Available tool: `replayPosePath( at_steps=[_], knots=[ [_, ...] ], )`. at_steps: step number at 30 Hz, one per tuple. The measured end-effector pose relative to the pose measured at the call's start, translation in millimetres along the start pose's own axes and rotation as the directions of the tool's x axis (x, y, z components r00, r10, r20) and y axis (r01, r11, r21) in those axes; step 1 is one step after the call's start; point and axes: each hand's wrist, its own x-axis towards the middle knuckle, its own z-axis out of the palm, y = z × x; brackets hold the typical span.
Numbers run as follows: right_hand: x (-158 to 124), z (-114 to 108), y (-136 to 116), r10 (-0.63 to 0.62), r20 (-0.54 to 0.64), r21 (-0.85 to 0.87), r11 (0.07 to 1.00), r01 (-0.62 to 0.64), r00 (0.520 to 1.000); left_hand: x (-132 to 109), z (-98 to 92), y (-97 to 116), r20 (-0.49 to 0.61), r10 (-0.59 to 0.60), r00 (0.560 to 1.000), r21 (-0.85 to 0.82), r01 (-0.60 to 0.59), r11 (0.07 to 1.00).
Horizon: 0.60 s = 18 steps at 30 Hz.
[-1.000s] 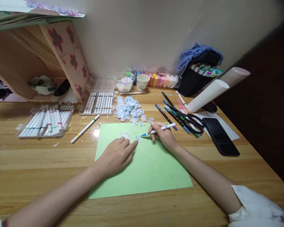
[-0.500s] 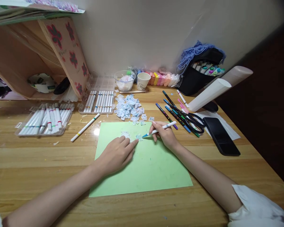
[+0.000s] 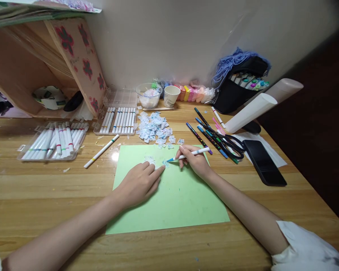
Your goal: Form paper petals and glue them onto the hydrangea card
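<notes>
Between the fingers of my right hand [image 3: 196,160] is a white marker [image 3: 192,153], its blue tip at a small scrap of paper [image 3: 165,163] with blue marks. My left hand [image 3: 139,184] rests flat on the green sheet of paper [image 3: 169,210], index finger stretched out with its tip on the edge of that scrap. More pale scraps [image 3: 150,160] lie just beyond the left knuckles, partly hidden by them. A heap of torn, blue-marked paper pieces [image 3: 154,128] sits past the sheet's far edge.
Two marker cases [image 3: 52,160] [image 3: 115,133] stand at the left, near a loose marker [image 3: 101,151]. Scissors [image 3: 234,146] lie among dark pens [image 3: 199,137] at the right, beside a phone [image 3: 264,162]. Behind are a paper cup [image 3: 171,96] and a clear bowl [image 3: 148,96].
The marker tip in my right hand has shifted slightly left and up, onto the scrap. My left hand stays in place.
</notes>
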Motion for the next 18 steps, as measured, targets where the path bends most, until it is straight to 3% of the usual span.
replayPosePath(
  at_steps=[5, 7, 11, 15, 18],
  knots=[
    [-1.8, -0.1, 0.9, -0.064, -0.11, 0.02, 0.998, 0.066, 0.992, 0.0, 0.2, -0.1, -0.006, 0.008, 1.0, 0.028, -0.008, 1.0],
    [-5.5, 0.2, 1.1, -0.109, -0.099, 0.041, 0.993, 0.114, 0.989, -0.6, 0.8, -0.5, -0.05, -0.005, 0.999, 0.034, 0.006, 0.999],
    [-14.1, 1.1, -0.2, -0.231, 0.16, -0.096, 0.964, 0.248, 0.96, -3.7, 1.3, -1.9, -0.229, -0.11, 0.967, 0.047, 0.124, 0.991],
    [-16.1, 5.4, -4.1, -0.404, 0.374, -0.239, 0.828, 0.508, 0.835, -5.8, 0.3, -2.7, -0.3, -0.213, 0.93, 0.035, 0.234, 0.972],
    [-16.6, 13.5, -5.1, -0.443, 0.426, -0.268, 0.771, 0.577, 0.789, -5.4, 0.5, -2.9, -0.298, -0.245, 0.923, 0.011, 0.26, 0.966]
  ],
)
